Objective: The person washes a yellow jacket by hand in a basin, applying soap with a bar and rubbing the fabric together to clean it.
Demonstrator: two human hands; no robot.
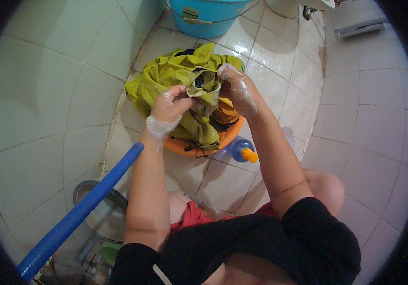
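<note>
A bulky yellow-green garment [164, 73] is heaped in an orange basin [179, 146] on the floor and spills over its far and left sides. My left hand [171, 105], with white suds on its wrist, pinches the left edge of a folded part of the cloth. Opposite it, my right hand [238, 87] grips the same raised part; foam covers its back and fingers. Between the hands the fabric curls into an opening with a dark inside. An orange piece of cloth [226, 112] shows at the basin's right. My right fingertips are partly hidden.
Beside the basin stands a blue bottle [241, 149] with a yellow-orange cap. A blue bucket [207, 17] with a wire handle is farther off. A blue pole [82, 210] slants in at lower left, over a round grey container [100, 213]. Tiled wall [43, 92] borders the left.
</note>
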